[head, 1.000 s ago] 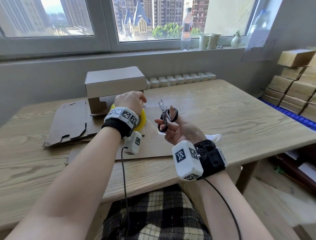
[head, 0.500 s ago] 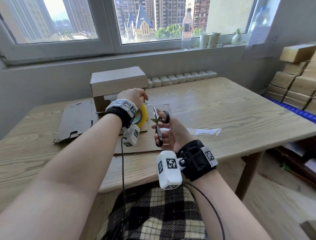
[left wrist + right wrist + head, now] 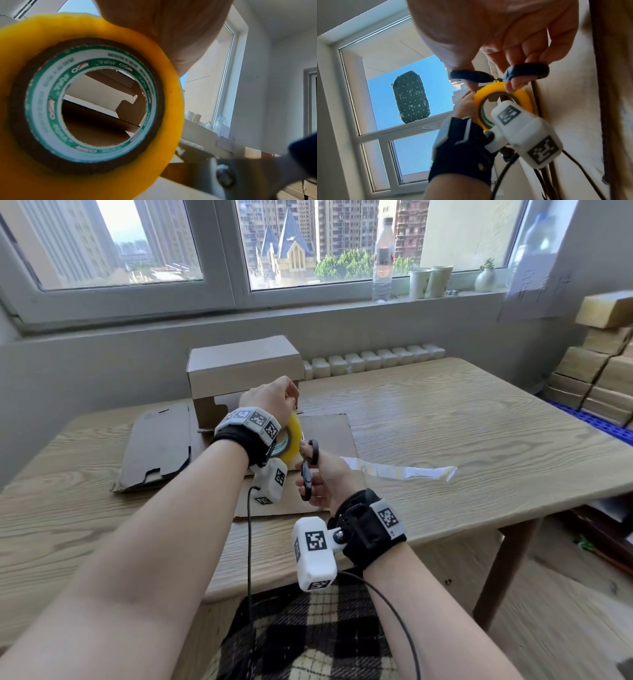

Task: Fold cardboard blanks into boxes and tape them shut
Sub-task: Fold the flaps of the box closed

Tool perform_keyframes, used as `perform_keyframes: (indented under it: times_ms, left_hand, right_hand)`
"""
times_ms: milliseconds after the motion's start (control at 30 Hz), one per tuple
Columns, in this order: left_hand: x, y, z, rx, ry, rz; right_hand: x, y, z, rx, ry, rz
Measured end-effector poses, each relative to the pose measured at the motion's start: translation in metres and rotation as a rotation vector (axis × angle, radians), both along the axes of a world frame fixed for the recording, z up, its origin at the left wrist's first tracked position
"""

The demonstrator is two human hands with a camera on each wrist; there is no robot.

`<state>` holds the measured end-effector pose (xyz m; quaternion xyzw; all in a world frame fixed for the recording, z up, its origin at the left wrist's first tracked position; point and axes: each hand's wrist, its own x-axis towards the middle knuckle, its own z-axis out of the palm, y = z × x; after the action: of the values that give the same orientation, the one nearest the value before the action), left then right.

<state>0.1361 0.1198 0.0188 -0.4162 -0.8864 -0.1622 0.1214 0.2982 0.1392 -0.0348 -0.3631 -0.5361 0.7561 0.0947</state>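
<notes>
Tape roll [image 3: 294,436]: gripped upright in left hand [image 3: 270,402] above the tabletop [image 3: 479,419], edge presented for cutting. Scissors [image 3: 308,469]: right hand [image 3: 330,479] fingers through the loops, blades at the roll, likely to sever a strip. Box [image 3: 245,378]: folded, behind hands, atop flat blanks [image 3: 157,448], awaiting tape.

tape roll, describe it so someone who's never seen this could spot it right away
Start at the wooden table, then the folded cardboard box near the window. Just in front of it, the left hand holds the tape roll on edge: the only yellow ring here, with a green-and-white printed core.
</notes>
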Motion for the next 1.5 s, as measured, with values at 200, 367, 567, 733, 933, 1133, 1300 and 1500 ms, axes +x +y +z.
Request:
perform_keyframes:
  times_ms: [200,367,567,733,933,1133,1300,1500]
  left_hand:
    - [-0.006,0.0,-0.002,0.007,-0.02,0.004]
    - [-0.004,-0.002,-0.001,0.017,-0.021,0.003]
    - [0.004,-0.006,0.0,0.026,0.011,0.002]
    - [0.007,-0.014,-0.001,0.019,0.032,-0.004]
    - [0.02,-0.036,-0.005,-0.152,0.11,0.025]
    - [0.023,-0.062,0.01,-0.133,-0.015,0.105]
    - [0.012,-0.098,0.017,0.22,-0.159,0.218]
    - [-0.031,-0.158,0.015,0.347,-0.021,0.481]
  right_hand:
    - [-0.016,-0.004,-0.013,0.05,0.084,-0.113]
    - [-0.016,-0.005,-0.017,0.102,0.133,-0.135]
    - [-0.013,-0.005,-0.01,0.169,0.154,-0.145]
    - [-0.003,-0.002,-0.005,0.16,0.238,-0.166]
    - [0.006,0.005,-0.004,0.121,0.266,-0.186]
    - [0.004,-0.002,0.002,0.152,0.299,-0.152]
    - [-0.01,-0.02,0.011,0.193,0.347,-0.086]
    - [-0.029,-0.037,0.007,0.182,0.344,-0.109]
